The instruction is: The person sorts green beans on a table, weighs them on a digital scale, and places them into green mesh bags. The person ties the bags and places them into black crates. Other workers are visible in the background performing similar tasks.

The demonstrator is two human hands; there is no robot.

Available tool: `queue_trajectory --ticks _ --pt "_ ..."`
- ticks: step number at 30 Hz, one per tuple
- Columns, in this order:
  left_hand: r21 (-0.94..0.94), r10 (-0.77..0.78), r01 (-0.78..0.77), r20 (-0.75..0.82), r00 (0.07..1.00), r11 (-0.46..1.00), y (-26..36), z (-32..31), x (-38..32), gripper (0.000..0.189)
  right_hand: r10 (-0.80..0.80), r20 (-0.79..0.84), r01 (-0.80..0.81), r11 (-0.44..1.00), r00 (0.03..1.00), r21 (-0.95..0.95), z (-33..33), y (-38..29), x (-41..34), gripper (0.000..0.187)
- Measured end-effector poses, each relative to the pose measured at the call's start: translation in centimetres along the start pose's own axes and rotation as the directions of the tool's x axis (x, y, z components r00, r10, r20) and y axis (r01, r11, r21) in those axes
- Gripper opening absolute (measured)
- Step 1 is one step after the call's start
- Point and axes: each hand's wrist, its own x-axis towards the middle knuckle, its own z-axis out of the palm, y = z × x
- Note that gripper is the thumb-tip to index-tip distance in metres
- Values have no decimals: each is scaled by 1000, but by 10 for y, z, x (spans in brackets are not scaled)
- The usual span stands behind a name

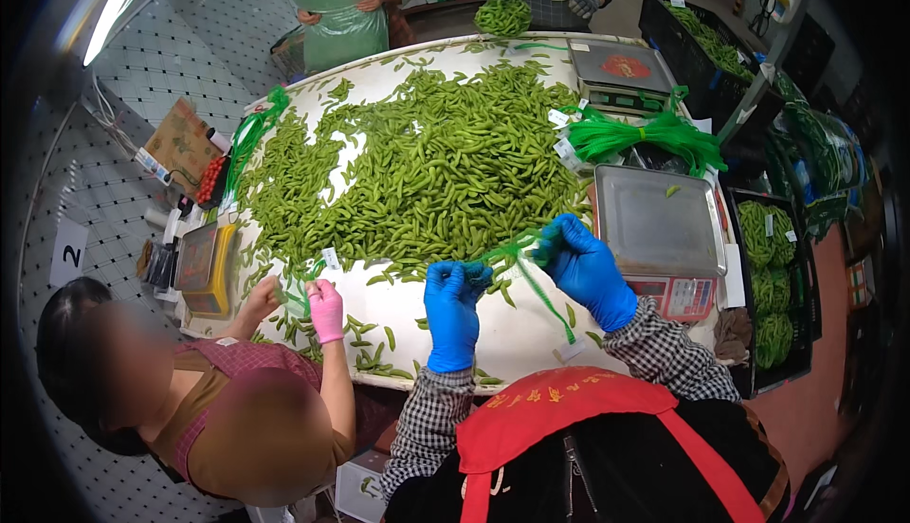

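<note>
A green mesh bag (506, 251) is stretched between my two blue-gloved hands, just above the near edge of a heap of green bean pods (441, 175). My left hand (455, 310) grips one side of the mesh, with dark netting bunched at the fingertips. My right hand (586, 271) pinches the other side between thumb and fingers. From the mesh a narrow green tail (553, 304) hangs down, with a clear tag (569, 347) at its end. No pods are visible inside the bag.
A scale (657, 221) with one pod on its pan stands right of my hand. Behind it lies a bundle of green mesh bags (640, 138). A co-worker's pink-gloved hand (325, 310) is at my left. Crates of bagged pods (771, 288) stand right of the table (512, 349).
</note>
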Motion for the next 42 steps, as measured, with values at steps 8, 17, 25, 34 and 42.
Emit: queue_trajectory --ticks 8,17,25,34,42 --pt "-268 -103 192 313 944 944 41 -18 6 20 142 309 234 391 940 -890 -3 -21 -16 49" --pt "912 80 -406 401 913 63 51 -2 -31 25 -316 232 364 473 920 -802 35 -54 -24 26" --pt "71 -9 -13 301 954 997 45 -13 -21 18 -82 307 317 183 948 -931 -21 -46 -23 56" --pt "154 -341 326 666 663 933 43 -41 -20 18 52 145 66 706 988 -705 28 -46 -35 72" --pt "660 -661 -46 750 -16 750 131 16 -78 29 421 316 -21 627 850 -778 36 -55 -45 93"
